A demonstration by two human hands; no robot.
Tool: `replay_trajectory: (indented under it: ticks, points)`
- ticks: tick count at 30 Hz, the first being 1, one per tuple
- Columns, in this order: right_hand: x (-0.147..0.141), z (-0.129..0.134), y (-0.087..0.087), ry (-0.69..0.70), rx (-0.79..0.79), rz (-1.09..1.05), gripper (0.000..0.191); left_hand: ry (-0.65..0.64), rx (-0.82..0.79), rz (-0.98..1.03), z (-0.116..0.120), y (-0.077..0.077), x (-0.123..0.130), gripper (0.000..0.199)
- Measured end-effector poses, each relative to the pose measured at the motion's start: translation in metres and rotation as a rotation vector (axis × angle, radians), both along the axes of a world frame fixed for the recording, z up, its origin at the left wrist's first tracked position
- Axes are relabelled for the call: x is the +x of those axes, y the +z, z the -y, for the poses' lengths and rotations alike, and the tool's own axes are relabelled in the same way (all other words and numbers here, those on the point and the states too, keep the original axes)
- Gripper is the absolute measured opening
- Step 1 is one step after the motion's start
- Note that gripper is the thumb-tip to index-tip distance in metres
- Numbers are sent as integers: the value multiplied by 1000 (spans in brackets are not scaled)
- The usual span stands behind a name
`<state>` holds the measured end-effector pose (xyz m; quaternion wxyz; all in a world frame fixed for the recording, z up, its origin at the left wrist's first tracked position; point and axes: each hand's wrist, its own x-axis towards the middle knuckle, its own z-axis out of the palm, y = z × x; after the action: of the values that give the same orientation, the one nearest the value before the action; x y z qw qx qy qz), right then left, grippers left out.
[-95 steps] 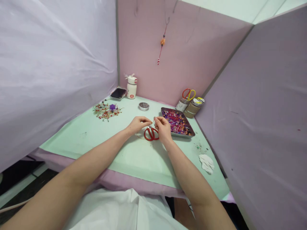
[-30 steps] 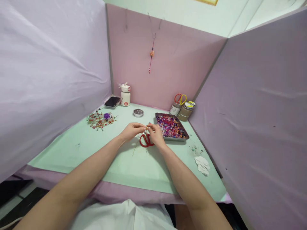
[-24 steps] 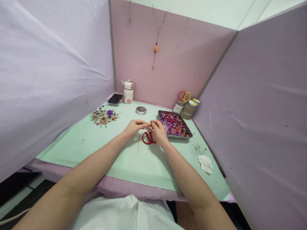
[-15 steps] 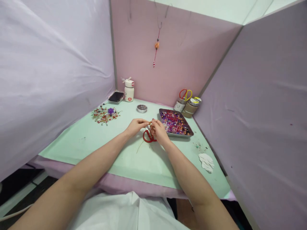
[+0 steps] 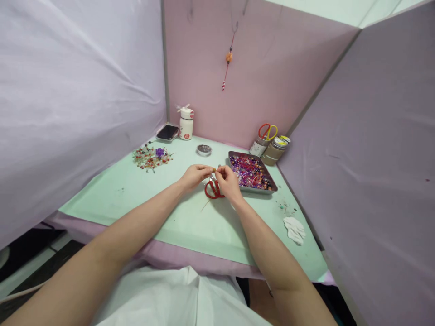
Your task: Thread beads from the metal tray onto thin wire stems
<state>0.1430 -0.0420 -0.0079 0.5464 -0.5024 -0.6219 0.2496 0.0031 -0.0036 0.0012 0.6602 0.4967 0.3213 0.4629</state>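
Fingertips of my left hand (image 5: 196,175) are pinched on a tiny amber-coloured bead (image 5: 214,170). My right hand (image 5: 227,182) meets it from the right, thumb and finger pressed together beside the bead; whatever lies between them is too small to make out. Under the hands rest scissors with red handles (image 5: 206,191), partly covered by the right hand. A thin brownish thread (image 5: 204,206) shows on the green tabletop just below the scissors. Right of my right hand sits a metal tray (image 5: 260,191) full of purple, red and orange beads (image 5: 249,171).
At the left lies a pile of beaded strands (image 5: 149,158) with a purple piece. Along the back stand a phone-like dark slab (image 5: 167,132), white bottle (image 5: 186,127), round tin (image 5: 204,150) and jars (image 5: 273,153). A white cloth (image 5: 294,230) lies right; a beaded cord (image 5: 229,57) hangs above.
The view has shifted slightly, so the scene sits a little further right and higher. Both hands stay together over the scissors, and the fingers of my right hand have closed in more beside the bead.
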Motion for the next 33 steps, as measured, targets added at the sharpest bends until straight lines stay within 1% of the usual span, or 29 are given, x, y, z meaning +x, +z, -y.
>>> replay_trajectory:
  ticks: [3,7,13,16,21,24,29,33]
  points:
    - [1,-1,0,-27,-7,12,13,0,-35,23,-2,1,-4,28]
    - [1,2,5,-49,-15,39,14,-25,-80,39,-7,0,-8,23]
    - [-1,5,10,-61,-20,26,16,-72,-230,128,-10,-2,-5,1]
    - [0,5,9,-50,-17,9,16,-102,-309,161,-12,-1,-5,9]
    - [0,4,7,-41,-14,14,15,-133,-389,171,-14,1,-9,13]
    - [0,3,7,-35,-14,18,15,-126,-360,149,-14,1,-10,11]
    - [1,2,4,-17,-27,28,15,-106,-223,45,-11,1,-10,4]
    - [1,1,3,-3,7,45,22,-104,-146,-9,-6,3,-9,16]
